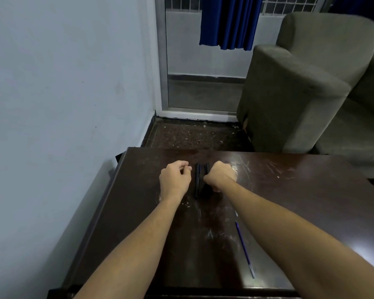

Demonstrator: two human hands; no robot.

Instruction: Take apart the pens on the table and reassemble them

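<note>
- Head view: dark, scratched worktop (289, 190) under both bare forearms.
- Left hand (175, 180) hovering left of the black pens (197, 180), thumb and forefinger pinched together; whether anything sits in that grip, impossible to tell.
- Right hand (220, 174) fisted, its grip closed over the pens' right side; hard to tell exactly what is clasped.
- Pens lying side by side, blending into shadow; count unclear.
- Blue refill (244, 249) lying loose nearer, partly hidden under the right forearm.
</note>
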